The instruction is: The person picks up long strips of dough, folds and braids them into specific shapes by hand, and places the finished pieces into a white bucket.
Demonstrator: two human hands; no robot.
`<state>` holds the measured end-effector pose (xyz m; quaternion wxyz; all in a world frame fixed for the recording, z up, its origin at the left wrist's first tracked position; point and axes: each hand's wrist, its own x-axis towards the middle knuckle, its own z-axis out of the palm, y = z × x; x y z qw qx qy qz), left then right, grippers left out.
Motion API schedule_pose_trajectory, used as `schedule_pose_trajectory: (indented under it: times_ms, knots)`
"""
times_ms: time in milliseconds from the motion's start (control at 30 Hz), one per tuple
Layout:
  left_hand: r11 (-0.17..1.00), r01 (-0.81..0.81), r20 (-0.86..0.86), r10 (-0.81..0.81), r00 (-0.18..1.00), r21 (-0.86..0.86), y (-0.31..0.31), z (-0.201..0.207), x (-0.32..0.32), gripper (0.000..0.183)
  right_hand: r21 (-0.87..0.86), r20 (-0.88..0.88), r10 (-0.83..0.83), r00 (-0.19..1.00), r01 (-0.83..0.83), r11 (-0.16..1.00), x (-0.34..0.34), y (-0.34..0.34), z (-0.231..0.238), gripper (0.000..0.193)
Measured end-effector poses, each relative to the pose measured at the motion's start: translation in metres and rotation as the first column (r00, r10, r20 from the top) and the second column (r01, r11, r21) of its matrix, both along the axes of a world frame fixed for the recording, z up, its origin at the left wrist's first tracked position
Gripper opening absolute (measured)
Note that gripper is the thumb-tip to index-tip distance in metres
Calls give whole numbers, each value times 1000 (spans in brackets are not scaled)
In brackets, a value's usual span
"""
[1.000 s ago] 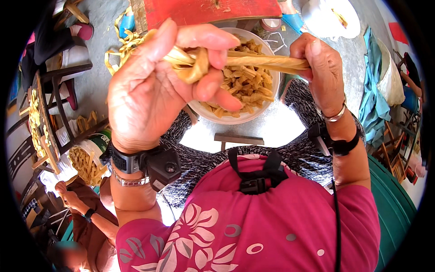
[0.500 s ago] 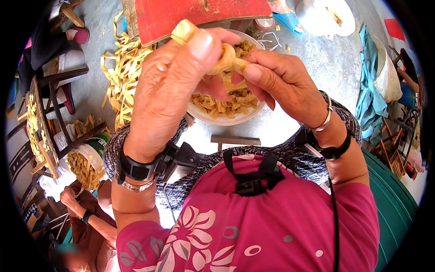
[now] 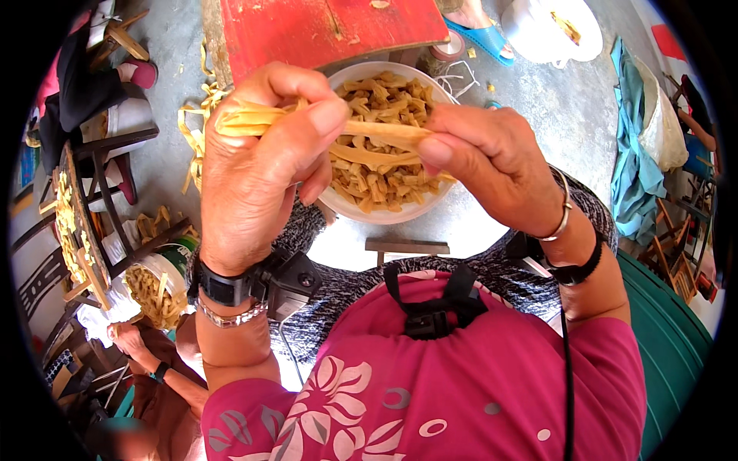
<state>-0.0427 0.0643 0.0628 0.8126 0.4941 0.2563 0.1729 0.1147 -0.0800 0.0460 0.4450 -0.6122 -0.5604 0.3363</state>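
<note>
A long, flat yellow strip (image 3: 384,132), which looks like tofu skin, runs between my two hands above a white bowl (image 3: 382,218). My left hand (image 3: 257,173) is closed on the strip's folded left part, thumb on top. My right hand (image 3: 503,173) pinches the other end between thumb and fingers. A second length of the strip sags just beneath the upper one, between the hands. Many short, knotted yellow pieces (image 3: 377,188) fill the bowl below. Part of the bowl's left side is hidden behind my left hand.
A red tabletop (image 3: 323,34) stands ahead, with loose yellow strips (image 3: 192,138) hanging left of it. Another person's foot in a blue slipper (image 3: 488,37) is beyond. At left are a bucket of yellow pieces (image 3: 157,296) and another person's hand (image 3: 131,342). A green lid-like surface (image 3: 661,330) lies right.
The looped strip has been drawn out between my hands and now stretches nearly straight. My left hand has shifted left, my right hand slightly right. More of the bowl shows.
</note>
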Motion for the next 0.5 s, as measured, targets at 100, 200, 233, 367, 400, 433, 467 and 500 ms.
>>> schedule_pose_trajectory:
  times_ms: [100,200,233,367,400,433,467,500]
  knots:
    - [998,-55,4,54,999,37,2,1,0,10,12,35,1,999,-1,1000,7,-2,5,25]
    - [999,-47,53,46,998,9,7,5,6,10,6,86,-19,996,18,1000,14,1,19,30]
    - [999,-44,74,45,996,-8,9,7,9,10,-3,95,-28,995,29,1000,17,3,24,33]
    - [964,-188,73,177,981,190,14,21,35,14,37,60,-170,984,168,985,28,23,37,28]
    - [965,-167,85,152,985,201,19,24,37,13,49,129,-215,968,210,977,32,27,36,26]
    - [960,-177,108,157,982,217,23,26,41,12,93,190,-246,950,233,968,36,31,35,28]
    - [954,-190,122,166,979,230,27,26,42,11,132,241,-274,931,249,960,38,36,33,30]
    - [948,-204,136,175,975,243,30,26,44,9,186,260,-296,919,253,949,38,42,33,30]
